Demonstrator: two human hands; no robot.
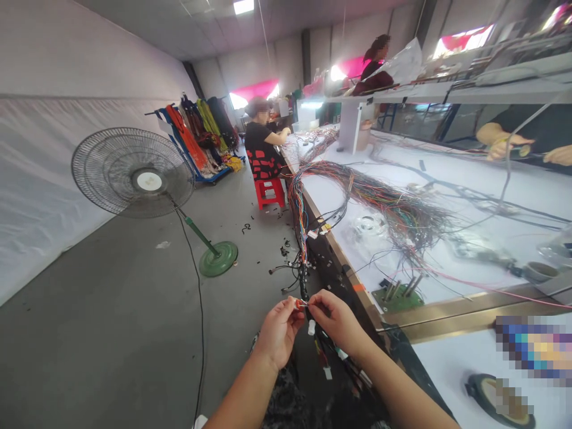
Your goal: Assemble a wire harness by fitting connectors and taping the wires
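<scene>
Head view: the left hand has a small red-and-white connector pinched in its fingertips, and the right hand is pinching the thin wires at it — super close together. A white plug hangs just below, and a black-wrapped harness runs away ahead of them. Right of the hands is the desk with a big messy wire bundle — floor fan is off to their left.

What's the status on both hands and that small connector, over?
Left hand holding red-and-white connector. Right hand pinching thin wires beside it. Black-wrapped harness close by; no clear obstruction seen.
</scene>
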